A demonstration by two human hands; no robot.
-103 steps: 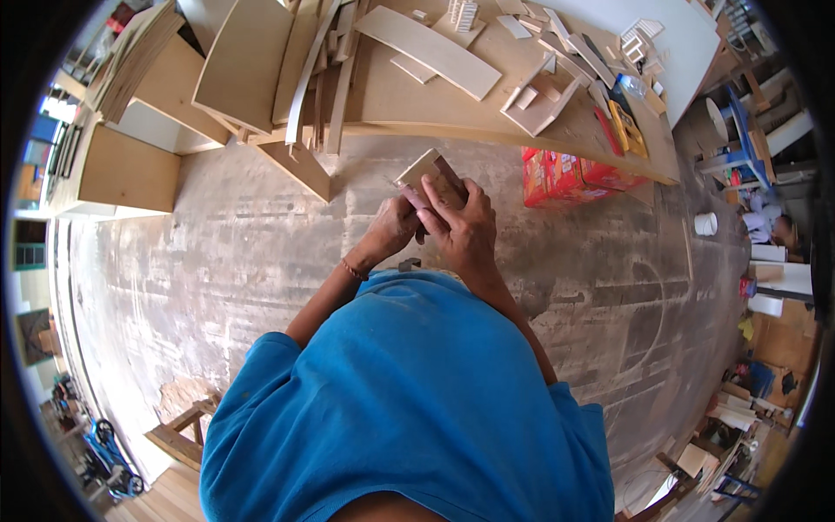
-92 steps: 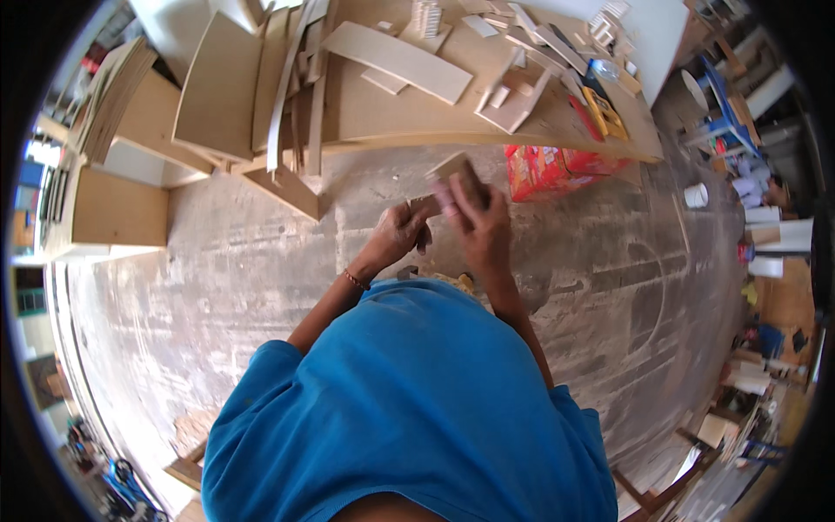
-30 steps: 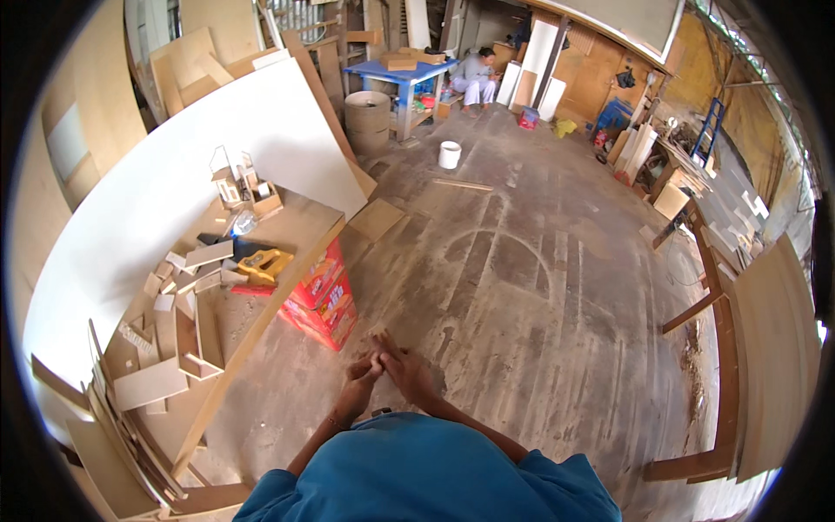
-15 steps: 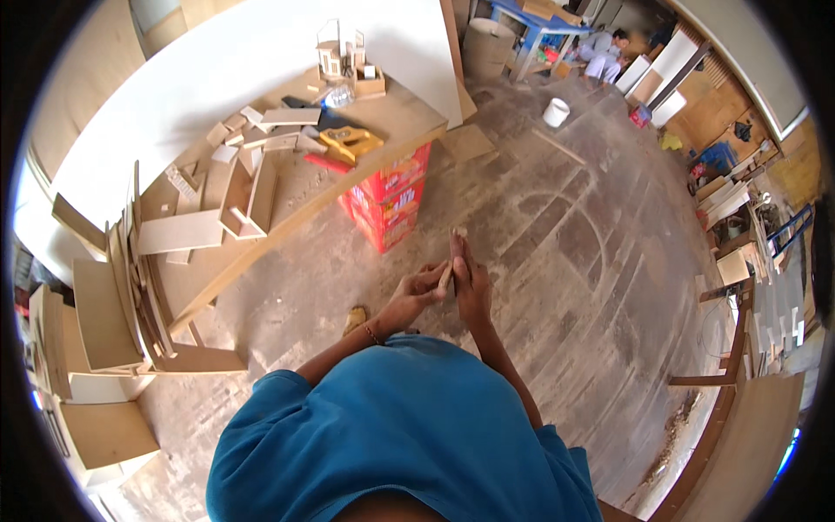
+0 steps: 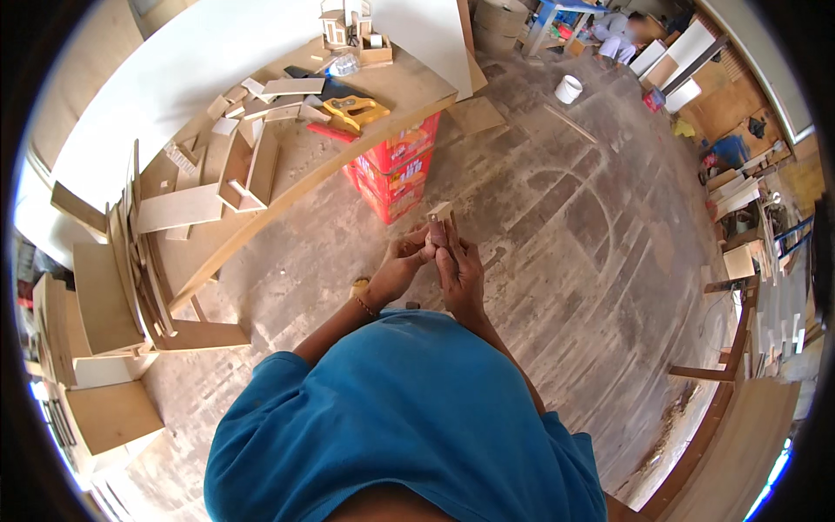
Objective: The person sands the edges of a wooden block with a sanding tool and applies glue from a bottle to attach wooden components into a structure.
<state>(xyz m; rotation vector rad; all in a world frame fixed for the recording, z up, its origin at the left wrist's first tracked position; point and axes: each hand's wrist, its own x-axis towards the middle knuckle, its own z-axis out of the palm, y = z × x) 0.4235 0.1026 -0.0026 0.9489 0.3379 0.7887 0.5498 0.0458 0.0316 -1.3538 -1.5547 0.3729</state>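
In front of my blue shirt, my two hands meet over the floor. Closed and pinching, my left hand (image 5: 398, 270) presses its fingertips against a small pale piece of wood (image 5: 442, 211), most of which is hidden. My right hand (image 5: 463, 277) is wrapped round a reddish-brown folded strip that looks like sandpaper (image 5: 437, 231), its thumb lying along it. The strip is against the wood, whose pale end sticks out beyond the fingers.
On the left, a workbench (image 5: 296, 187) bears wood offcuts, a yellow-handled tool (image 5: 357, 111) and a small wooden model (image 5: 335, 28). Red boxes (image 5: 402, 170) stand under its corner. A white bucket (image 5: 568, 89) is on the floor; a person (image 5: 619, 36) crouches far off.
My hands have come closer together and moved slightly up and left in view. The pale wood end now shows above the brown strip. The view has tilted a little.
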